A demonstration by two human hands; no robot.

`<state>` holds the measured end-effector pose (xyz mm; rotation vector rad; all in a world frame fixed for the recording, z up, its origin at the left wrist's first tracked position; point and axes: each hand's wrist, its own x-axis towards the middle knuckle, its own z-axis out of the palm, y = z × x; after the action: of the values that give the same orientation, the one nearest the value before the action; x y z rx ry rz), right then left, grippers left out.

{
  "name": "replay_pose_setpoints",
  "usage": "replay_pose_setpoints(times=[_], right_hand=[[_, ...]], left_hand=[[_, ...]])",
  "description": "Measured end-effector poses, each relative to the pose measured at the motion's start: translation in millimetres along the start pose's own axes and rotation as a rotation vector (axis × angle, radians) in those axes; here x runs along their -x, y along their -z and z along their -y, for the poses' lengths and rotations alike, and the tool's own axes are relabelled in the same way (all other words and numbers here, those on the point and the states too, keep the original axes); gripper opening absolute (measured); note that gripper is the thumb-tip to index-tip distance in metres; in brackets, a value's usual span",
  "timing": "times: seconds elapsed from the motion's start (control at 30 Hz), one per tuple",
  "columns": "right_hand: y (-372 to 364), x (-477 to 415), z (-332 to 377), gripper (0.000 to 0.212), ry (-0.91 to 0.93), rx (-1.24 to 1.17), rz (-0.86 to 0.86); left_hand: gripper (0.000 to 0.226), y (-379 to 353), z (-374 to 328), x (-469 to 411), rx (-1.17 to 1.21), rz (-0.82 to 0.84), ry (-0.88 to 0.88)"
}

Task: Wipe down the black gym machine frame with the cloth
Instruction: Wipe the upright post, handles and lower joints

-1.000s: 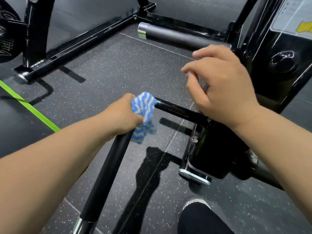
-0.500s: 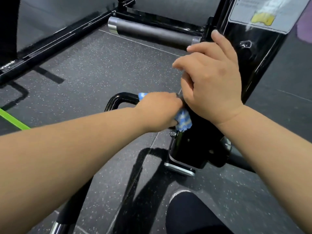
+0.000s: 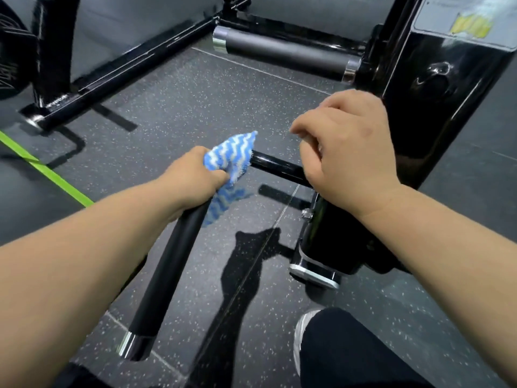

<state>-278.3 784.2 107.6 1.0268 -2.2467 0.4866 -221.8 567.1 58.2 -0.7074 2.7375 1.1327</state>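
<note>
the blue-and-white cloth (image 3: pixel 229 159) is bunched in the left hand (image 3: pixel 193 177), whose fingers are curled tightly around it, and is pressed against the bend of the black frame bar (image 3: pixel 275 166), just above the padded grip (image 3: pixel 170 270). the right hand (image 3: pixel 349 152) is held over the bar's far end beside the black upright (image 3: pixel 436 88), fingers curled; whether the bar is gripped cannot be told. speckled floor (image 3: pixel 195 107) is seen beneath.

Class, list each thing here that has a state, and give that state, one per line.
Glossy black frame tube: shiny, partly covered.
Blue-and-white zigzag cloth: bunched, pressed on the tube's bend.
Left hand: grips the cloth.
Right hand: fingers curled over the tube, contact unclear.
</note>
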Motion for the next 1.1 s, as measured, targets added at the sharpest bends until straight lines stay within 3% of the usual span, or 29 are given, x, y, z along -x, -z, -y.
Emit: replay_pose_setpoints(times=[0.17,0.3,0.4,0.47,0.63,0.87,1.0,1.1], right_hand=[[-31,3,56,0.025,-0.227,-0.26,0.672],[-56,10,76,0.024,-0.575,-0.548,0.989],[-62,9,94,0.027,-1.082,-0.902,1.038],[-56,4,113,0.025,-1.293,-1.01,1.042],[-39,6,139,0.031,-1.505,-1.013,1.007],[-21,27,174,0.047,-1.702,-1.252,0.94],[-23,51,199,0.047,-1.789,-1.155,0.961],[-9,70,209,0.052,-1.832,-1.131,1.052]], left_hand=[[0.029,9,0,3,0.063,0.022,0.072],[0.023,28,13,26,0.298,0.165,0.135],[0.025,21,23,54,0.18,0.203,0.107],[0.03,18,32,68,0.159,0.195,0.11],[0.036,20,41,94,0.016,0.199,0.225],[0.046,19,73,154,-0.029,0.247,0.096],[0.047,20,90,185,0.023,0.282,0.176],[0.037,18,83,211,0.163,0.215,0.362]])
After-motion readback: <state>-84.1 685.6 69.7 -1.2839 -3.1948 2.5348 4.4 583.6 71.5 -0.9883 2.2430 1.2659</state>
